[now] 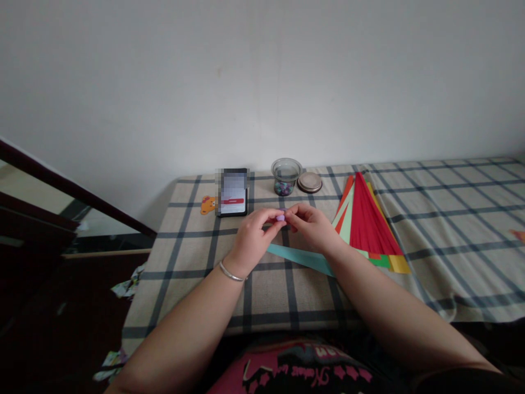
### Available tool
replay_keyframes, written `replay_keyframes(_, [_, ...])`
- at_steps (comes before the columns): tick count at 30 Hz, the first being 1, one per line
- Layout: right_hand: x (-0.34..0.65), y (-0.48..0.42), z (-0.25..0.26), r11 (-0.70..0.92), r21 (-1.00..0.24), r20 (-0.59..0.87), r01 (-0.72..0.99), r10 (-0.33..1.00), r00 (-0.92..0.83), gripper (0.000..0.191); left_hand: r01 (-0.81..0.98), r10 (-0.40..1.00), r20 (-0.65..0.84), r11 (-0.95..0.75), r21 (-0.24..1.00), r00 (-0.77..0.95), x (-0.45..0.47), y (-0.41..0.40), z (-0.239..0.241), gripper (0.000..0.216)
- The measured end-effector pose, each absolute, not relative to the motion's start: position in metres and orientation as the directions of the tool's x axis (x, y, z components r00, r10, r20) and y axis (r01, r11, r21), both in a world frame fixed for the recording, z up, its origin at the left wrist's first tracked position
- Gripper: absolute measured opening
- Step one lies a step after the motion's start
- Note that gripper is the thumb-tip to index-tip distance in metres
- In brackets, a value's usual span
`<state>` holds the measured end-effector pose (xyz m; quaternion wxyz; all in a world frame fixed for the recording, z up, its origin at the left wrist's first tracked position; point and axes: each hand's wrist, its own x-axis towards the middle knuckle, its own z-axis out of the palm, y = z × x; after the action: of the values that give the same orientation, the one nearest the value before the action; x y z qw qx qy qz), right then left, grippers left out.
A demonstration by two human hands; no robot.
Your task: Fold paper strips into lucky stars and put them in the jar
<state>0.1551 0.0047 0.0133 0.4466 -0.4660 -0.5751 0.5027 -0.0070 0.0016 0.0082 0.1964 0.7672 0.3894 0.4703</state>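
Note:
Above the table, my left hand and my right hand meet fingertip to fingertip. Between them they pinch a small purple folded paper piece, partly covered by the fingers; its exact shape is too small to make out. A light blue paper strip lies on the cloth beneath my hands, its right end passing behind my right forearm. Right of my right hand, a fanned bundle of paper strips in red, orange, green and yellow rests on the cloth.
Near the wall stands a clear plastic jar with small coloured pieces at its bottom, a round lid beside it. A phone lies to the left, over an orange bear figure. A checked cloth covers the table.

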Motion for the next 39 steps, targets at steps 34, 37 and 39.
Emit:
replay_keyframes(34, [0.1528, 0.0033, 0.0114, -0.057, -0.953, 0.018, -0.299, 0.97, -0.243, 0.037, 0.47, 0.683, 0.677, -0.709, 0.526, 0.273, -0.0082, -0.0003, 0.0111, 0.017])
replay_keyframes(37, [0.1522, 0.0035, 0.0109, -0.063, -0.949, 0.016, -0.308, 0.968, -0.249, 0.036, 0.475, 0.692, 0.672, -0.699, 0.535, 0.261, -0.0082, 0.0003, 0.0092, 0.017])
replay_keyframes(39, [0.152, 0.0034, 0.0106, -0.07, -0.946, 0.012, -0.316, 0.967, -0.253, 0.035, 0.474, 0.695, 0.673, -0.695, 0.54, 0.254, -0.0081, 0.0006, 0.0081, 0.017])
